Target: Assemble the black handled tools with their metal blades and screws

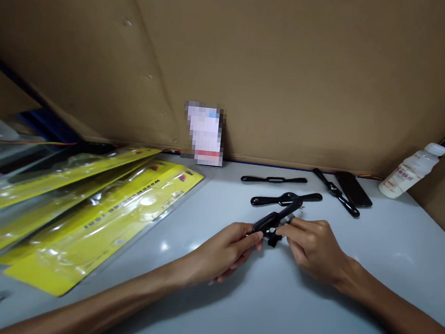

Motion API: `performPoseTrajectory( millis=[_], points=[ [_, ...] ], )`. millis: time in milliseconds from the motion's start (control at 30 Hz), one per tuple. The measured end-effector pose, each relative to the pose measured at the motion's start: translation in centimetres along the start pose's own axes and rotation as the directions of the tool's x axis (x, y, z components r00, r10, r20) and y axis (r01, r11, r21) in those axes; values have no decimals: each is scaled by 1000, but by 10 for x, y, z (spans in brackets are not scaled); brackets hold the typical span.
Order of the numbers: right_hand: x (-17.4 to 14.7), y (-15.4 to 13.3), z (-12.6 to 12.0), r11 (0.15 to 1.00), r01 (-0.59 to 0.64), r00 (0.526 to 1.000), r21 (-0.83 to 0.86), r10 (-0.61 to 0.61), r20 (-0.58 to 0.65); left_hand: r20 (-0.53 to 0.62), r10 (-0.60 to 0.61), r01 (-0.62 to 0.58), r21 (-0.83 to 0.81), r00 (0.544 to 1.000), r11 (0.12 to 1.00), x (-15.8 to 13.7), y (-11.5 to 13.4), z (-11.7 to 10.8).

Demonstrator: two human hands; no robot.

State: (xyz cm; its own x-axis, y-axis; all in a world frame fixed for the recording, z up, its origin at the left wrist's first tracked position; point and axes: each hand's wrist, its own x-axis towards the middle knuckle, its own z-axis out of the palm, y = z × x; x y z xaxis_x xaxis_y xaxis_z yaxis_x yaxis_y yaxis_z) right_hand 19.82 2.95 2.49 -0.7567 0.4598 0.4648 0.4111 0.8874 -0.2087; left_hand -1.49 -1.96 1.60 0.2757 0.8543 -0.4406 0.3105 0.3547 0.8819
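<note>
My left hand [238, 247] is closed around one end of a black spokeshave [270, 223], which is held tilted just above the table. At its middle, small silver metal parts show. My right hand [313, 246] pinches a small metal part there, between thumb and fingers; its shape is mostly covered by the fingertips. Just behind the hands lies a second black spokeshave body [268, 201] with a rounded opening in its middle. Farther back is a slimmer black spokeshave body [274, 180]. To the right, another spokeshave body [338, 194] lies slantwise.
Yellow blister packs [94, 228] overlap on the left of the white table [310, 322]. A pixelated upright panel [209, 137] leans on the cardboard wall [294, 79]. A dark flat object [354, 189] and a white bottle [411, 172] stand or lie at the back right.
</note>
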Motion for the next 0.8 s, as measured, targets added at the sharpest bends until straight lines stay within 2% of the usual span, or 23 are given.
performPoseTrajectory(
  millis=[100,267,333,600,800],
  points=[
    [1,-3,3,998,-53,998,21,54,-25,-9,-5,5,-10,1000,1000,0,1,0],
    [4,-10,12,972,-227,971,69,231,-57,12,3,-3,13,1000,1000,-1,1,1],
    [5,-12,17,970,-237,970,53,239,-37,3,10,-11,38,1000,999,-1,0,2],
    [5,-11,19,984,-178,978,14,175,111,-14,-8,9,93,1000,996,2,-2,2],
    [6,-5,15,990,31,985,-136,-7,174,-34,-45,48,94,998,994,1,1,5]
  ],
)
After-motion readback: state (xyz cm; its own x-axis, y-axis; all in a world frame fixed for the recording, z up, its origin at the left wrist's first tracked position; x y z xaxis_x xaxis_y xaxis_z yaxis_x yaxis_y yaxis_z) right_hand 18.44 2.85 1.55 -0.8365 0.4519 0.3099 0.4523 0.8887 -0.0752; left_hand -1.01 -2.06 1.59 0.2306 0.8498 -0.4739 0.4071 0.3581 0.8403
